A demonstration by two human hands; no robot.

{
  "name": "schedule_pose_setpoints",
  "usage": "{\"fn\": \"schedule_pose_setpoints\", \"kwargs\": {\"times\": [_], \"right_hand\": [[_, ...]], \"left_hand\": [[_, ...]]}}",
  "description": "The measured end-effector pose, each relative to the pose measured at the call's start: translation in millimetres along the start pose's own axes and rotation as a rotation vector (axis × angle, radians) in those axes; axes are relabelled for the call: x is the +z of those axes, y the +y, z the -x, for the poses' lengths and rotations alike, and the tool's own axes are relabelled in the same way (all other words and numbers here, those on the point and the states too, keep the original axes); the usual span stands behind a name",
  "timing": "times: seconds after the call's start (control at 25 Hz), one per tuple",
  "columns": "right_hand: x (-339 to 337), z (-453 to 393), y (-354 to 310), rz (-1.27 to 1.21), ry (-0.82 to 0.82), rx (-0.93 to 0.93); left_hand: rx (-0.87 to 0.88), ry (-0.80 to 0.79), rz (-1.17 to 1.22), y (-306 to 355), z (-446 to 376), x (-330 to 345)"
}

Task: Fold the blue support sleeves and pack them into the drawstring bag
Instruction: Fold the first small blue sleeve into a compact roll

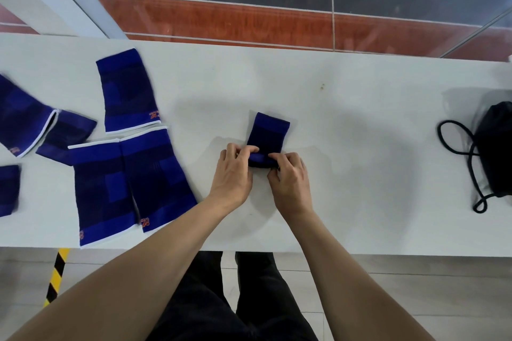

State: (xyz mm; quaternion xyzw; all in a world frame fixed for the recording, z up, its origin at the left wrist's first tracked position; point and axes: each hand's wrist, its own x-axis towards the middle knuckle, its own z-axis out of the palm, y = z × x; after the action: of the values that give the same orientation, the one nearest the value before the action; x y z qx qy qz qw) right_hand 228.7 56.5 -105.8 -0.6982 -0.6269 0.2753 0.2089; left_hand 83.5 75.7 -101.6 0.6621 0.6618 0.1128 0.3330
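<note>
A small blue support sleeve (268, 133) lies in the middle of the white table (346, 124), its near end rolled up. My left hand (232, 174) pinches the left side of that roll and my right hand (289, 178) pinches its right side. Several flat blue sleeves lie at the left: one upright sleeve (128, 91), two long sleeves side by side (102, 191) (159, 177), a smaller dark sleeve (68, 133), and more sleeves at the left edge (20, 116) (8, 189). The black drawstring bag (496, 147) sits at the far right with its cord (454, 135) looped on the table.
The table's near edge runs just above my legs (235, 299). Beyond the far edge is a red-brown floor strip (249, 25) and a glass wall. A yellow-black striped floor marking (56, 274) shows below the table at the left.
</note>
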Motion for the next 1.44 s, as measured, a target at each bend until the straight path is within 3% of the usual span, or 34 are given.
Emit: {"fn": "schedule_pose_setpoints", "kwargs": {"times": [0.32,0.52,0.72,1.04,1.2,1.44], "right_hand": [[-13.0,-0.7,-6.7,-0.217,-0.115,0.165],[-8.7,7.1,9.7,0.094,-0.042,-0.063],[-9.1,0.4,11.9,0.068,-0.032,-0.043],[-5.1,-8.8,3.5,0.042,-0.063,0.19],[-6.2,-21.3,0.5,0.015,-0.089,0.247],[-6.9,-40.9,-9.7,0.148,-0.132,0.316]], "left_hand": [[0.0,0.116,0.106,-11.2,-2.8,-3.3],[0.06,0.109,0.063,-18.8,1.9,-11.2],[0.14,0.107,0.108,-18.5,2.4,-20.4],[-0.061,0.102,0.286,0.2,-11.9,-22.9],[-0.101,0.111,0.25,4.0,-23.5,-17.5],[-0.052,0.168,-0.009,5.5,-36.9,-15.5]]}}
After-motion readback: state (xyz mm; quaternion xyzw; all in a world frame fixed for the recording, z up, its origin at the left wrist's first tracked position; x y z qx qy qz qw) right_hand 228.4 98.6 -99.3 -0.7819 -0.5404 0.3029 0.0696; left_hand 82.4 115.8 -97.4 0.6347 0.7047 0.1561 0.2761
